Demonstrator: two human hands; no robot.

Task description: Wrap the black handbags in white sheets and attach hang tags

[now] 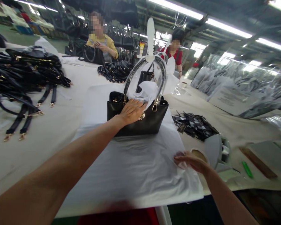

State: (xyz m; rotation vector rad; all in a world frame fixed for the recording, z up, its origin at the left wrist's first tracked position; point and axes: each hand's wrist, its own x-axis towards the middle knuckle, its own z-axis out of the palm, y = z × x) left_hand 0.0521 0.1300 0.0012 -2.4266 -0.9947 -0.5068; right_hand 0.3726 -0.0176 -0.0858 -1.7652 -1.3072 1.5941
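Note:
A black handbag (140, 125) stands upright on a sheet of white tissue paper (131, 168). Its two raised handles (164, 75) are wrapped in clear film, and white stuffing paper (148, 90) pokes out of the top. My left hand (133, 111) lies across the bag's upper front edge, fingers stretched out towards the stuffing paper, beside a round gold emblem (142, 116). At the sheet's right edge, my right hand (189, 159) pinches the tissue paper between thumb and fingers.
Black straps with gold clips (25, 78) are heaped at left. Black tags (194, 125) lie to the right, near a tape dispenser (219, 150), a green cutter (247, 169) and a brown strip (257, 162). Plastic-wrapped bags (243, 81) stand behind. Two people (103, 47) work across the table.

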